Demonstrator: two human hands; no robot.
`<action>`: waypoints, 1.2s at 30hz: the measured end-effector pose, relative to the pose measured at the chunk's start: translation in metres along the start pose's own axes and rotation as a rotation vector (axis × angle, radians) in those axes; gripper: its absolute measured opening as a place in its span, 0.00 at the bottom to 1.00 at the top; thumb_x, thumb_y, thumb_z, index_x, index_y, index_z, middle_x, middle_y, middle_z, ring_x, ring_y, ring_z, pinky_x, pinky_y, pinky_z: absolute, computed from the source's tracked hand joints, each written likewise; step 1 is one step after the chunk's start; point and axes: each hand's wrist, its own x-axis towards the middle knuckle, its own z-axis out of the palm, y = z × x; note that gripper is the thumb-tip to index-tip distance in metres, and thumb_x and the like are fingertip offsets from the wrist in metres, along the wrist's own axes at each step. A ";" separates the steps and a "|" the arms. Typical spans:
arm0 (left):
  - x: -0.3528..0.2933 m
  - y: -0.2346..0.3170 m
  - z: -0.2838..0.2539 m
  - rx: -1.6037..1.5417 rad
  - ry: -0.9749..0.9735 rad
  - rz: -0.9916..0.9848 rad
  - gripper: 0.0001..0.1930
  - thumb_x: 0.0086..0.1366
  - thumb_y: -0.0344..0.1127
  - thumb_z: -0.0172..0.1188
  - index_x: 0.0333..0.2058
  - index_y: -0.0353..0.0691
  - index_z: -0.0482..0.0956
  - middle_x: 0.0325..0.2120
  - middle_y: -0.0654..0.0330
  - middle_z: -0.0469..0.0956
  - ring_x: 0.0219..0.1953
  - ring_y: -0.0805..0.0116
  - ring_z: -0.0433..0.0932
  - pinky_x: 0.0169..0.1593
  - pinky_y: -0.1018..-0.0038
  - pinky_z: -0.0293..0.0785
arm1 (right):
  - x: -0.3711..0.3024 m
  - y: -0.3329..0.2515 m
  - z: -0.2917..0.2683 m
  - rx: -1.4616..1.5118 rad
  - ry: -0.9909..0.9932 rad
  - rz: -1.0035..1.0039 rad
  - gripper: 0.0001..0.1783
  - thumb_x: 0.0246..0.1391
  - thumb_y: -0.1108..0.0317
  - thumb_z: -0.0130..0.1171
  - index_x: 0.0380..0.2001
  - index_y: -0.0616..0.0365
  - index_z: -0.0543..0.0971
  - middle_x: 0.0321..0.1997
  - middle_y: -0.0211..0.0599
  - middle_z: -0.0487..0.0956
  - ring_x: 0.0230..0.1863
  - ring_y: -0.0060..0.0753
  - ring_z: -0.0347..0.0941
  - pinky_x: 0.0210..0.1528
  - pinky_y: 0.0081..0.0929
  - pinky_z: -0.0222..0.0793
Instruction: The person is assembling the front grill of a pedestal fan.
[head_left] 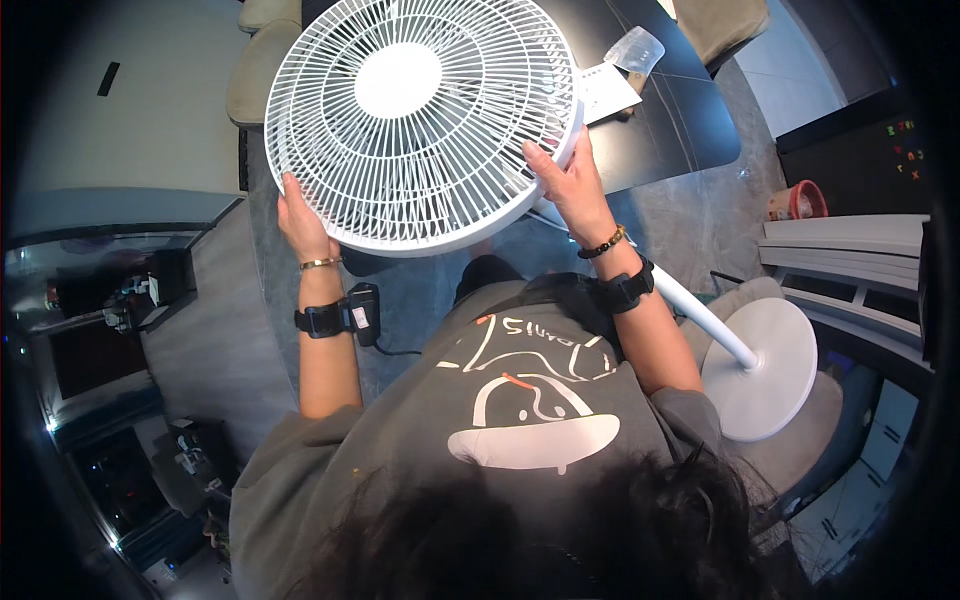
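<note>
A large round white fan guard [400,80] with a solid disc at its centre fills the top middle of the view. I hold it by the rim with both hands. My left hand [303,222] is closed on the near left edge, fingers mostly hidden behind it. On the right edge, my right hand [575,190] grips with the thumb over the front wires. A white fan stand [770,400], with a round base and a slim pole, shows at the right beyond my right forearm. Whether the pole joins the guard is hidden.
Behind the fan guard is a dark table [690,120] bearing a white paper [606,92] and a clear plastic piece [638,50]. Beige chairs [270,75] flank it. A red-rimmed bucket [798,200] stands at the right by a white shelf-like unit [850,245].
</note>
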 end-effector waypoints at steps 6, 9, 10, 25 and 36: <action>0.003 0.001 -0.005 0.018 -0.015 -0.078 0.21 0.66 0.42 0.44 0.48 0.28 0.64 0.42 0.51 0.74 0.39 0.64 0.77 0.40 0.71 0.75 | -0.005 -0.009 0.008 -0.049 0.018 -0.044 0.42 0.48 0.57 0.62 0.55 0.65 0.49 0.50 0.45 0.66 0.50 0.31 0.65 0.52 0.28 0.62; 0.011 -0.002 -0.012 -0.027 -0.015 -0.118 0.22 0.65 0.43 0.44 0.48 0.28 0.65 0.42 0.50 0.74 0.38 0.63 0.77 0.40 0.71 0.75 | -0.009 -0.018 0.011 -0.182 0.024 -0.113 0.46 0.50 0.49 0.57 0.57 0.66 0.45 0.52 0.49 0.65 0.52 0.35 0.64 0.54 0.29 0.61; 0.011 -0.002 -0.013 -0.026 0.000 -0.123 0.21 0.66 0.42 0.44 0.48 0.27 0.65 0.43 0.50 0.73 0.40 0.62 0.77 0.41 0.70 0.75 | -0.009 -0.021 0.012 -0.278 0.040 -0.136 0.46 0.51 0.46 0.55 0.57 0.67 0.44 0.52 0.50 0.64 0.53 0.37 0.63 0.54 0.30 0.60; 0.005 0.011 0.010 0.055 -0.009 -0.044 0.20 0.67 0.40 0.43 0.47 0.26 0.65 0.41 0.50 0.74 0.39 0.64 0.76 0.41 0.72 0.73 | -0.002 -0.013 0.005 -0.284 0.135 0.068 0.51 0.51 0.42 0.52 0.56 0.75 0.40 0.54 0.58 0.62 0.55 0.42 0.61 0.58 0.31 0.55; 0.001 0.020 0.017 0.020 -0.024 -0.054 0.21 0.67 0.39 0.42 0.49 0.24 0.64 0.45 0.48 0.72 0.43 0.61 0.75 0.45 0.69 0.72 | 0.004 -0.016 0.001 -0.244 0.065 0.016 0.47 0.51 0.41 0.51 0.55 0.71 0.45 0.51 0.57 0.64 0.54 0.42 0.62 0.56 0.32 0.57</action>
